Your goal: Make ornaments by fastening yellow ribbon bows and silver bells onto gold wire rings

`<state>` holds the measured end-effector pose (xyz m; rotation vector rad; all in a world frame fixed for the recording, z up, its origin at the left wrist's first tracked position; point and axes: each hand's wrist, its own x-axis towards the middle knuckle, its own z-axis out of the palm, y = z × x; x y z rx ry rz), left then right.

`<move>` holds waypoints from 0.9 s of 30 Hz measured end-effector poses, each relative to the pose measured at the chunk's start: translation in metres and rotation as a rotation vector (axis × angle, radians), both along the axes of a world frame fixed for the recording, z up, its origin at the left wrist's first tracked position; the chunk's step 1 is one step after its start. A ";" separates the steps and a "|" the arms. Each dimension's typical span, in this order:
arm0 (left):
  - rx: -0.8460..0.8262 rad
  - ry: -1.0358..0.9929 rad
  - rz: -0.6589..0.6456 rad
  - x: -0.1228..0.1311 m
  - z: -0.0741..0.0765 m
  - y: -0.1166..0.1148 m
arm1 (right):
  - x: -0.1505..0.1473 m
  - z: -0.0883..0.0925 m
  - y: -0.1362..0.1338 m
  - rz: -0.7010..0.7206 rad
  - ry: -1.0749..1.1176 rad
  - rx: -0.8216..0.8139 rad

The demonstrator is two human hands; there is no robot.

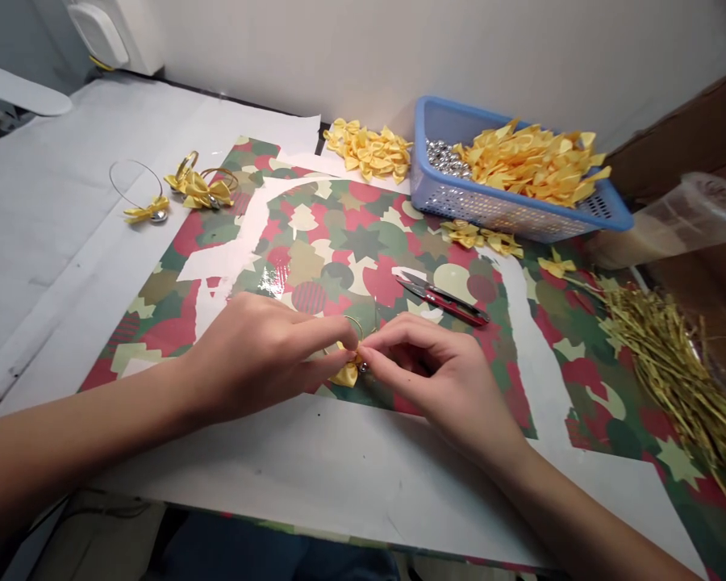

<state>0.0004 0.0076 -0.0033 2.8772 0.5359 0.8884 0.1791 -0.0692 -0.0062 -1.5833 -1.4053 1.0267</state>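
Note:
My left hand [260,355] and my right hand [436,367] meet fingertip to fingertip over the patterned wrapping paper [339,242]. Both are pinched shut on one small piece: a yellow ribbon bow [346,374] with a thin gold wire loop [356,324] rising from it. A small silvery bead shows at the pinch. Red-handled thread snips [441,298] lie just beyond my right hand.
A blue basket [605,214] at the back right holds yellow bows and silver bells. Loose bows [369,149] lie left of it. Finished bow-and-loop pieces [199,187] sit at the left. Gold string strands [671,355] pile at the right, beside a clear plastic cup [671,222].

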 end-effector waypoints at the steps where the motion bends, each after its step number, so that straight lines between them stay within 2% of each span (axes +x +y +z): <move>1: 0.013 0.002 -0.018 0.000 0.000 0.001 | 0.000 0.001 0.000 0.004 0.001 -0.007; 9: 0.112 0.103 -0.151 -0.004 0.003 0.006 | 0.005 0.004 0.002 0.059 0.086 -0.133; 15: 0.224 0.106 -0.157 -0.005 -0.002 0.007 | 0.008 0.005 0.005 0.099 0.272 -0.291; 27: 0.201 0.154 -0.244 -0.002 0.002 0.011 | 0.010 0.005 0.005 0.076 0.300 -0.320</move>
